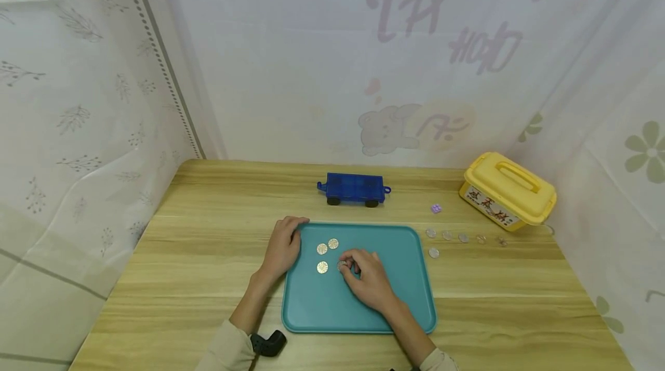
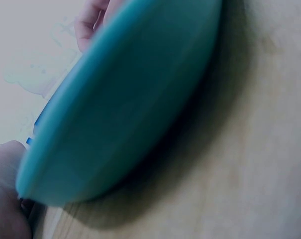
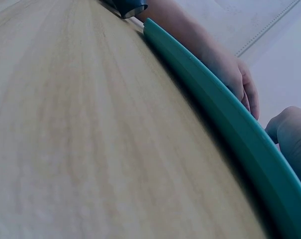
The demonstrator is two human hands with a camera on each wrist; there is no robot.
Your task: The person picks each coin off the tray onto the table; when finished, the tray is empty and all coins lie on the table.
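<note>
A teal tray [image 1: 322, 307] lies flat on the wooden table. My left hand [image 1: 283, 247] rests at its upper left edge, fingers loosely bent and holding nothing that shows. Over the middle of the tray, my right hand [image 1: 369, 281] pinches a round coin [image 1: 341, 265] between thumb and fingertips. Left of that coin lie three gold-looking coins: an upper one [image 1: 333, 243], one beside it [image 1: 322, 248] and a lower one [image 1: 322, 268]. In both wrist views the tray wall [image 2: 115, 104] hides the coins and part of the hands.
Behind the tray stands a blue toy wagon [image 1: 355, 187] with black wheels. To the right are several clear or silvery round pieces [image 1: 433, 253], a small purple piece [image 1: 436, 208] and a yellow lidded box [image 1: 511, 186]. A patterned white cloth [image 1: 291, 71] hangs behind the table.
</note>
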